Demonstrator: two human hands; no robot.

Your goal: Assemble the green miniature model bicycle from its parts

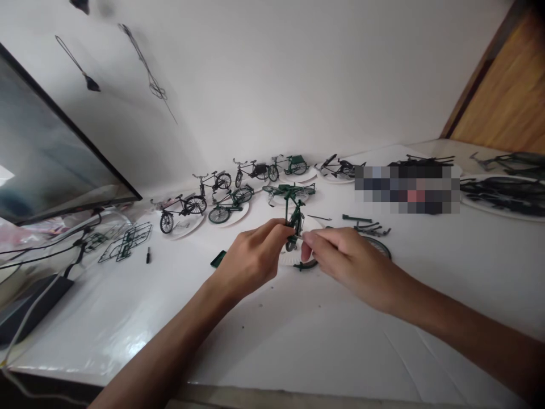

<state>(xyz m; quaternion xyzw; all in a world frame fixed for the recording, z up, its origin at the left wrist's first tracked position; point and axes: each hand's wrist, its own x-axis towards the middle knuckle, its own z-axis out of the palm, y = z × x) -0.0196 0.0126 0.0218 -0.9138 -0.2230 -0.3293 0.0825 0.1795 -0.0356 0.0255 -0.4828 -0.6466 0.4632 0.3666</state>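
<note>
Green components make up the small bicycle assembly (293, 218), which is positioned roughly upright over a white paper plate (293, 261) near the middle of the tabletop (179, 301). The left hand (259, 250) is pinched on the lower part of the assembly, thumb against fingers; this grip appears to serve as the clamp, leaving the upper part exposed. The right hand (347, 251) is closed, thumb to fingertip, on a slender pale item (300, 237) directed at the assembly; whether it is a tool or a part is too small to tell. The two hands nearly meet, probably so that one can steady while the other works finely. A loose wheel (381, 245) lies beside the right hand, and a green tray (218, 259) lies beside the left, both seemingly kept within easy reach. Further left, a small screwdriver (148, 255) lies near green lattice parts (128, 240). Model bicycles, including a black bicycle (184, 207), line the rear near the wall (298, 79), presumably set back to free the working area.
</note>
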